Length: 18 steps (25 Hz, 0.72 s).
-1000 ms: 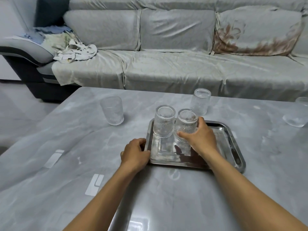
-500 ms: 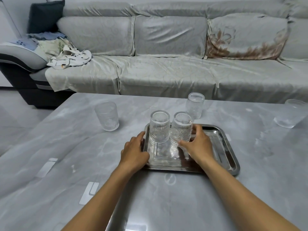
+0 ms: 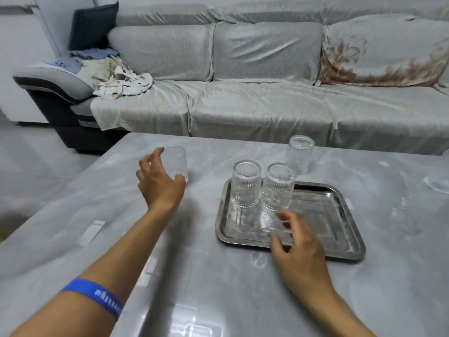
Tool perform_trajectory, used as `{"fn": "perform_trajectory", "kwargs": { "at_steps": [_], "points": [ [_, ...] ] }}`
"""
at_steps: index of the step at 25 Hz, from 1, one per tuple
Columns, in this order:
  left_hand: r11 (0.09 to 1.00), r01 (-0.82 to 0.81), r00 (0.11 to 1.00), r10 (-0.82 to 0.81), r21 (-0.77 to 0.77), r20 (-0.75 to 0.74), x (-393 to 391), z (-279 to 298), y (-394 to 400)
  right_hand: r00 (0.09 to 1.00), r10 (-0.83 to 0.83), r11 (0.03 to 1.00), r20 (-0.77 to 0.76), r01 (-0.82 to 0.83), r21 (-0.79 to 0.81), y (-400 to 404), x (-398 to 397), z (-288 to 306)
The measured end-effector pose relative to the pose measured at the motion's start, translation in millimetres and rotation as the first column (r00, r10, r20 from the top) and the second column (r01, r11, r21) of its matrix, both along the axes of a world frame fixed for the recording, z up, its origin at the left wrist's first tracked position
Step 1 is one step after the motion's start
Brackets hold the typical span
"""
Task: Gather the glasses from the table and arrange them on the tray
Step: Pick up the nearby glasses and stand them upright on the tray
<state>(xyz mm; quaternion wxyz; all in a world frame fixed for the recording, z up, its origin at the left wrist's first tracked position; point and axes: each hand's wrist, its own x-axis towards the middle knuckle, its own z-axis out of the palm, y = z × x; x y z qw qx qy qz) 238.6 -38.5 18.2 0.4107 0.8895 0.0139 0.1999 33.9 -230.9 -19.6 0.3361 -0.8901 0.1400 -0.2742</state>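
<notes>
Left hand [image 3: 160, 184] spread open beside the loose glass [image 3: 177, 164] at the desk's [image 3: 218, 288] left, fingers curling round it, probably not yet gripping; blur hides contact. Glass stands upright, just ahead-right of that palm, well left of the tray [image 3: 349, 229]. Right hand [image 3: 297, 249] open, empty, over the tray's near edge. Two glasses [image 3: 245, 186] already on the tray; another glass [image 3: 299, 154] behind it.

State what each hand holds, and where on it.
Nothing yet. Left hand is open around the loose glass, not clearly closed on it. Right hand hangs empty over the tray.
</notes>
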Motion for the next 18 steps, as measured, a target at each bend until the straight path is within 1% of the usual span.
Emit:
{"fn": "perform_trajectory", "kwargs": {
  "at_steps": [1,2,4,5,6,7,8,9,10,11,12,13,14,15,16,17,18],
  "points": [
    [0.996,-0.013,0.998,0.018,0.091,-0.055,20.0,5.2,8.7,0.995,0.091,0.994,-0.034,-0.092,-0.056,7.5,-9.8,-2.6],
    [0.991,0.014,0.992,0.003,0.133,-0.125,36.6,7.3,14.5,0.985,0.152,0.982,-0.086,-0.160,-0.101,11.5,-16.6,-5.4],
    [0.984,0.109,0.968,-0.072,0.144,-0.239,57.0,5.3,15.9,0.969,0.198,0.963,-0.147,-0.220,-0.157,10.5,-22.1,-7.9],
    [0.980,0.141,0.961,-0.102,0.138,-0.257,55.9,4.2,16.1,0.965,0.209,0.960,-0.158,-0.233,-0.153,7.3,-22.6,-8.4],
    [0.981,0.147,0.963,-0.113,0.128,-0.243,52.6,2.9,16.1,0.962,0.216,0.963,-0.168,-0.238,-0.124,2.8,-23.1,-4.7],
    [0.984,0.138,0.969,-0.111,0.111,-0.222,47.8,0.4,18.7,0.958,0.230,0.967,-0.171,-0.244,-0.070,-1.4,-22.8,-1.2],
    [0.990,0.123,0.978,-0.108,0.073,-0.181,38.6,1.4,20.6,0.953,0.255,0.967,-0.163,-0.256,0.018,-4.2,-21.7,4.1],
    [0.990,0.140,0.984,-0.137,0.016,-0.117,23.3,5.5,20.3,0.949,0.283,0.952,-0.137,-0.262,0.156,-5.3,-20.5,12.6],
    [0.981,0.186,0.981,-0.189,-0.048,-0.052,4.3,11.2,18.4,0.951,0.293,0.905,-0.102,-0.241,0.350,-3.8,-18.8,25.2],
    [0.960,0.257,0.966,-0.258,-0.112,0.013,-17.6,18.9,15.5,0.956,0.288,0.790,-0.062,-0.201,0.580,-0.5,-16.5,39.7],
    [0.928,0.339,0.941,-0.329,-0.156,0.083,-41.8,28.3,11.9,0.953,0.297,0.604,-0.051,-0.146,0.784,3.0,-13.9,54.3],
    [0.891,0.432,0.897,-0.410,-0.138,0.164,-65.8,38.2,6.9,0.939,0.340,0.402,-0.060,-0.087,0.911,4.4,-12.8,70.1],
    [0.854,0.518,0.837,-0.496,-0.045,0.231,-90.3,46.8,0.6,0.914,0.401,0.237,-0.060,-0.041,0.971,4.2,-14.4,84.3],
    [0.807,0.584,0.765,-0.584,0.089,0.272,-112.8,53.8,-6.1,0.891,0.452,0.119,-0.041,-0.015,0.993,3.6,-16.8,94.5],
    [0.742,0.633,0.687,-0.670,0.220,0.282,-129.4,56.7,-12.7,0.876,0.481,0.057,-0.022,-0.006,0.998,3.0,-19.5,100.3],
    [0.673,0.668,0.616,-0.739,0.317,0.271,-143.5,58.4,-20.6,0.876,0.483,0.033,-0.014,-0.002,0.999,2.3,-24.6,103.1],
    [0.624,0.686,0.572,-0.780,0.373,0.253,-153.5,58.5,-27.5,0.883,0.469,0.019,-0.014,0.006,1.000,1.6,-30.2,103.0]
  ]
}}
